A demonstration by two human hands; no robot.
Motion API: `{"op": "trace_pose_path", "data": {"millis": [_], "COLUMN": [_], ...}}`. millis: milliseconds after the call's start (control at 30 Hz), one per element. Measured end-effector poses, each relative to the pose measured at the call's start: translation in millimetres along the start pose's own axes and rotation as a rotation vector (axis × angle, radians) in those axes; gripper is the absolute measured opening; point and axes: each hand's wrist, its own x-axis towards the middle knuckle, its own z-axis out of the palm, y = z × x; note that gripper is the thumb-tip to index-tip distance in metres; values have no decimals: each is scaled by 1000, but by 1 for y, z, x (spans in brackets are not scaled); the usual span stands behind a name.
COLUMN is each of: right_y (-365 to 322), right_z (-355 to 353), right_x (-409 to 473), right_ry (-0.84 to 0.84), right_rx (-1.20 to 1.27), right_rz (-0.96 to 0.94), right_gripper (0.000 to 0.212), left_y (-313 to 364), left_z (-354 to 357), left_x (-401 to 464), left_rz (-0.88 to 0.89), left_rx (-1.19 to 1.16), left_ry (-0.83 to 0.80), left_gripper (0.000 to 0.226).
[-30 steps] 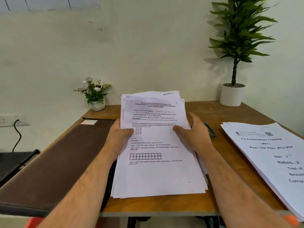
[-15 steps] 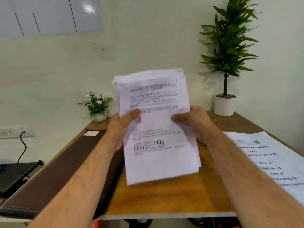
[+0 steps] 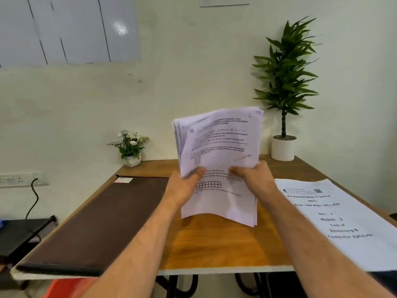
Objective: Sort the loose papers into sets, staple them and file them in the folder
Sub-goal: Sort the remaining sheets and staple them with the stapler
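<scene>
I hold a thick stack of printed white papers (image 3: 219, 160) upright above the middle of the wooden table (image 3: 214, 244). My left hand (image 3: 184, 186) grips its left edge, thumb on the front sheet. My right hand (image 3: 253, 179) grips the right side, thumb across the text. The sheets fan apart at the top left. A closed dark brown folder (image 3: 96, 218) lies flat on the table's left side. A second paper set (image 3: 343, 222) with a printed title page lies on the right.
A small white pot of flowers (image 3: 131, 147) stands at the back left of the table, a tall potted plant (image 3: 283, 125) at the back right. A wall socket with a black cable (image 3: 32, 190) is at the left, above a dark low surface (image 3: 21, 233).
Both hands lifted the stack from flat on the table and raised it upright. The sheets now fan at the top left, and the view has tilted upward.
</scene>
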Motion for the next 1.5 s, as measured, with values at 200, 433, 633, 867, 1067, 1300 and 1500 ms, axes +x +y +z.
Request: {"op": "trace_pose_path", "data": {"millis": [200, 433, 633, 867, 1067, 1300, 1500], "right_y": [3, 23, 45, 50, 58, 64, 9], "right_z": [1, 11, 21, 21, 25, 24, -3], "right_x": [-15, -27, -30, -28, -24, -27, -4], "right_ry": [40, 97, 41, 70, 22, -43, -234], "right_rx": [48, 63, -8, -47, -135, -186, -109], "right_rz": [-30, -70, 19, -48, 25, 107, 129], "right_gripper": [14, 17, 21, 26, 36, 41, 26], "left_y": [3, -8, -37, -40, -49, -53, -48], "left_z": [2, 13, 24, 26, 31, 26, 2], "left_x": [-4, -18, -19, -13, -14, -29, -21], "left_rz": [-118, 59, -118, -151, -239, -302, -353], "left_rx": [-152, -171, -172, -195, -199, -210, -165], "left_ry": [51, 148, 187, 233, 252, 226, -1], "left_gripper": [66, 12, 14, 14, 17, 19, 33]}}
